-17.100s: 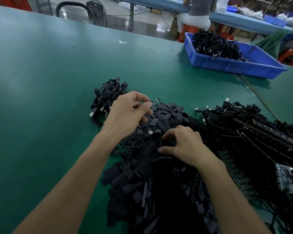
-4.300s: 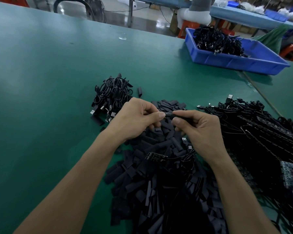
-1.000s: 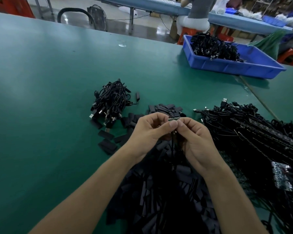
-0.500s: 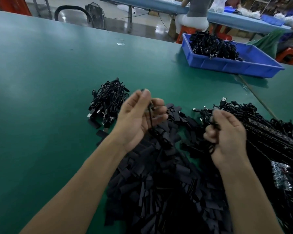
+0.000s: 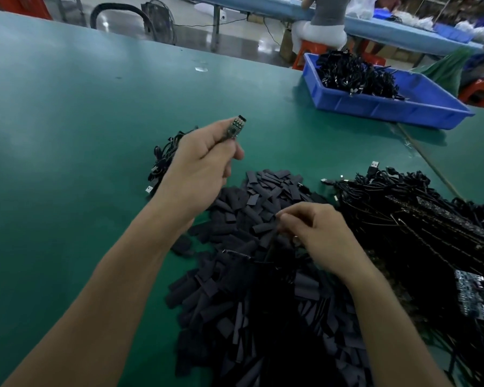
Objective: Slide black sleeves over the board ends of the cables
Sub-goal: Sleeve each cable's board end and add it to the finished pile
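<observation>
Green table point(image 5: 81, 135): left hand point(image 5: 199, 169) pinches small dark board point(image 5: 235, 129).

Broad green work mat point(image 5: 67, 135) under me, running right out to the far edge. A small clear scrap point(image 5: 201, 69) lies on it near that edge, on its own. Off to my right sits a shallow blue plastic tray point(image 5: 375, 107), and just this side of it a thin pale rod point(image 5: 428, 160) lies slantwise across the mat. Past the table I see glossy floor, with a wire-guarded floor fan point(image 5: 158, 15) standing beside a black arched hose point(image 5: 118, 9). Further back, a person in a grey top point(image 5: 327, 9) is seated on an orange plastic stool point(image 5: 308, 51) at a long blue bench point(image 5: 389, 32). A green bag point(image 5: 447, 68) slumps behind the tray, with a red stool point(image 5: 478, 90) just beside it.
</observation>
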